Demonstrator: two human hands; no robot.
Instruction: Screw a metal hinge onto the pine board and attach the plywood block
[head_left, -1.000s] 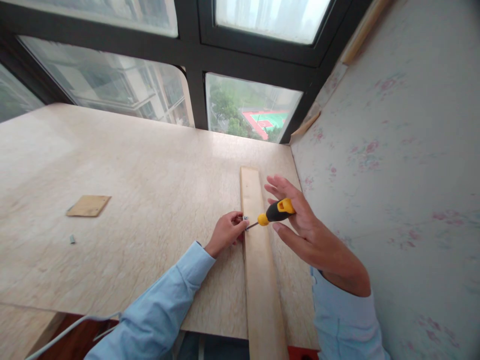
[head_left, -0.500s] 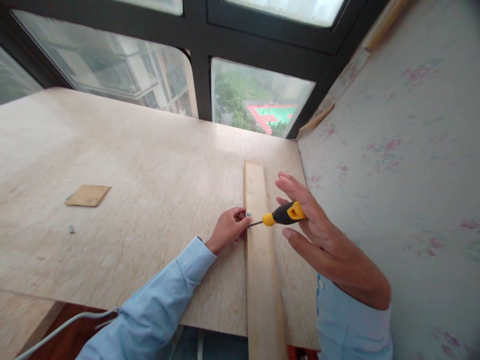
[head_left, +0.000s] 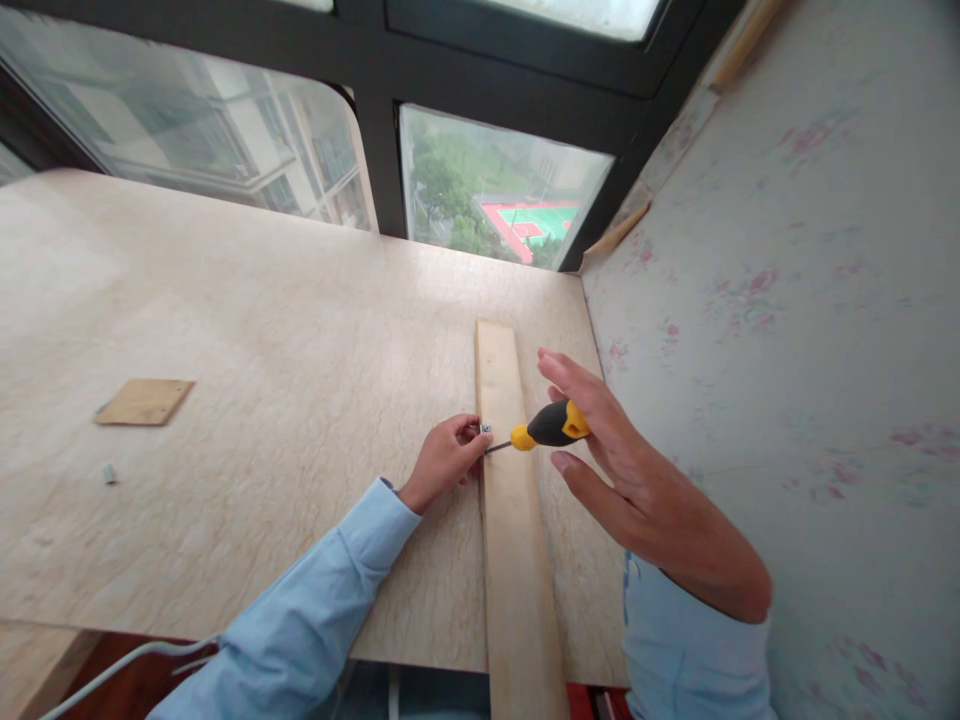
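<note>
A long pale wooden board (head_left: 501, 400) lies on the marble-patterned surface. At its left edge my left hand (head_left: 444, 462) is closed in a pinch on a small metal piece (head_left: 486, 430), mostly hidden by the fingers. A yellow and black screwdriver (head_left: 553, 425) slants over the board, its tip down beside my left thumb; a screw under the tip is too small to make out. My right hand (head_left: 619, 455) is open behind the handle, its end against the palm, fingers and thumb spread apart on either side.
On the left lie a thin wooden square (head_left: 146, 402) and a small grey metal piece (head_left: 110, 474). Dark-framed windows (head_left: 375, 110) close off the back, and a flower-papered wall (head_left: 795, 350) stands on the right. A white cable (head_left: 142, 650) runs by the front edge.
The whole view has shifted slightly, so things sit further left. Both hands and the screwdriver keep nearly the same places against the board.
</note>
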